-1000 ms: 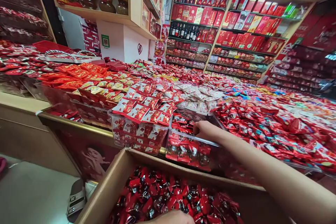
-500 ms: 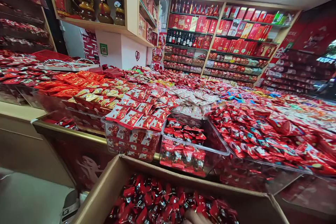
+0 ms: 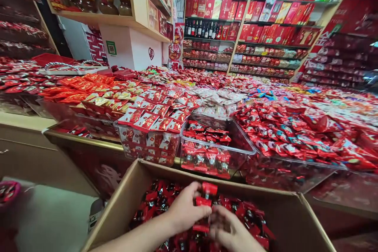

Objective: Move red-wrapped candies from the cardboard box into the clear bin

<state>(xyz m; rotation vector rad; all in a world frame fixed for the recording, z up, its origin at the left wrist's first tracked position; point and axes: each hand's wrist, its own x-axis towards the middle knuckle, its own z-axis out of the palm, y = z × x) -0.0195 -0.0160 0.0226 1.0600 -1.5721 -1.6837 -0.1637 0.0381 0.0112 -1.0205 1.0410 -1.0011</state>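
Observation:
Inside the cardboard box (image 3: 124, 197) in front of me lies a heap of small red-and-black wrapped candies (image 3: 165, 195). My left hand (image 3: 186, 206) is over the heap, closed around a few candies, with thumb and fingers on either side of them. One red wrapper (image 3: 209, 188) sticks up beyond its fingertips. Close against it on the right is my right hand (image 3: 227, 226), its fingers curled around candies at the same spot. Part of its grip is blurred. Behind the box, a clear plastic bin (image 3: 236, 157) is partly filled with matching candies stacked in rows.
A clear bin of red-and-white packets (image 3: 150, 141) stands left of the partly filled bin. Red snack packets (image 3: 283, 134) are heaped to the right. Shelves of bottles and red boxes (image 3: 215, 8) line the back wall. A wooden cabinet (image 3: 141, 4) overhangs at left.
Both hands are now in view above the candies, holding some; before, only a blurred bit of one hand showed at the bottom. The view has tilted slightly downward.

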